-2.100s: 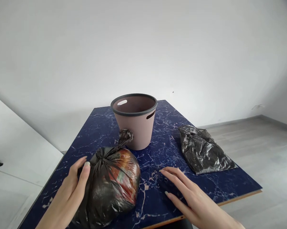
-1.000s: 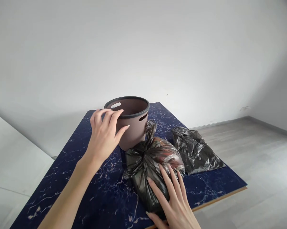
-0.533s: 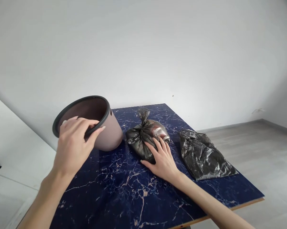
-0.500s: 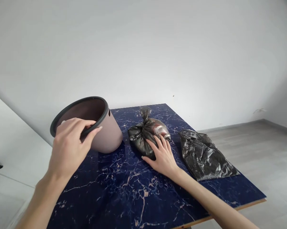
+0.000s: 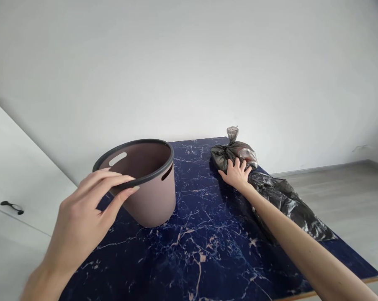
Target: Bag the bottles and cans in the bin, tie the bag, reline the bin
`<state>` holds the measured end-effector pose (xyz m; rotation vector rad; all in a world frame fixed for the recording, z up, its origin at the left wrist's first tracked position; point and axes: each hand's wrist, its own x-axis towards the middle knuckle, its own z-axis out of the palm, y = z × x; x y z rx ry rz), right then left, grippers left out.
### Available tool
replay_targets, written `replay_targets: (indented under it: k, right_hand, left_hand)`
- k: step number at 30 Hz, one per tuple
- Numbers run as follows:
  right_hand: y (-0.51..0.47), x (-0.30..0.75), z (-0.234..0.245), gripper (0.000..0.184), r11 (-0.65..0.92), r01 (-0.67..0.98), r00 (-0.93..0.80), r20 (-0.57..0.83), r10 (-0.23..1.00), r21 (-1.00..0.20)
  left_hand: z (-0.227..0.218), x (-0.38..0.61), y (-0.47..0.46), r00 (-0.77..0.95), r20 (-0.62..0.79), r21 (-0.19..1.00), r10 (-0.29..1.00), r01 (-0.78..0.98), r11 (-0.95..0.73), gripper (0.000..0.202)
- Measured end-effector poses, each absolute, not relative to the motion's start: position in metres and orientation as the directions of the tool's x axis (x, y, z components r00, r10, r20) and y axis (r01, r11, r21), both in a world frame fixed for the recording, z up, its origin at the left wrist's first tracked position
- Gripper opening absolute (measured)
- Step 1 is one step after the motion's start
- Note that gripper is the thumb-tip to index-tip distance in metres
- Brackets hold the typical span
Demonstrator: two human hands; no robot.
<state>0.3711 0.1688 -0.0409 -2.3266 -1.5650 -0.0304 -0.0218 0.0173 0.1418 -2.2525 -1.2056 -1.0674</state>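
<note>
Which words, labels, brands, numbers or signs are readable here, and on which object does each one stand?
None can be read.
The bin, gripped at its rim by the left hand, is plain.
The tied black bag under the right hand shows no letters.
The flat black bag, the table and the white cabinet carry no writing.

Mauve bin (image 5: 151,196), dark grey rim, slot handles in its wall, mouth up and empty, on the left half of the table (image 5: 201,234). Black bag (image 5: 235,151), knotted shut and bulging, lies at the table's far right corner, tail sticking up.
</note>
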Motion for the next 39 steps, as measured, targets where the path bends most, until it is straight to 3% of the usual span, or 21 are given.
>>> replay_targets:
  k: [7,11,16,19,22,27,32,36,39]
  right_hand:
    - [0.146,0.388,-0.036,0.076,-0.266,0.938,0.319,0.261,0.911,-0.221]
    - [0.118,0.412,-0.025,0.069,-0.214,0.949,0.279,0.303,0.911,-0.230]
    - [0.080,0.449,-0.021,0.052,-0.204,0.950,0.267,0.273,0.924,-0.238]
    - [0.059,0.456,-0.029,0.039,-0.143,0.957,0.204,0.233,0.951,-0.253]
    - [0.037,0.444,-0.037,0.027,-0.049,0.958,0.115,0.221,0.968,-0.284]
    - [-0.010,0.385,-0.031,0.023,0.193,0.916,-0.111,0.239,0.965,-0.351]
    - [-0.067,0.319,-0.004,0.023,0.467,0.769,-0.296,0.403,0.866,-0.437]
    - [-0.097,0.296,0.021,0.029,0.596,0.694,-0.362,0.520,0.774,-0.404]
    - [-0.110,0.290,0.035,0.035,0.652,0.684,-0.384,0.598,0.703,-0.327]
  left_hand:
    - [0.134,-0.008,0.035,0.359,0.798,0.061,0.484,0.751,-0.657,0.011]
    - [0.129,-0.002,0.037,0.383,0.816,0.045,0.434,0.705,-0.707,0.022]
    - [0.114,0.003,0.016,0.296,0.883,-0.012,0.366,0.791,-0.611,0.047]
    - [0.095,0.007,-0.006,0.239,0.926,-0.013,0.292,0.793,-0.609,0.044]
    - [0.072,0.015,-0.028,0.267,0.911,0.024,0.314,0.726,-0.688,0.038]
    - [0.027,0.035,-0.054,0.378,0.718,0.323,0.585,0.563,-0.761,0.030]
    - [-0.011,0.045,-0.063,0.395,0.353,0.631,0.848,0.569,-0.528,0.028]
    - [-0.021,0.050,-0.064,0.342,0.125,0.796,0.931,0.526,-0.300,0.033]
    - [-0.012,0.055,-0.066,0.310,0.087,0.862,0.947,0.452,-0.227,0.035]
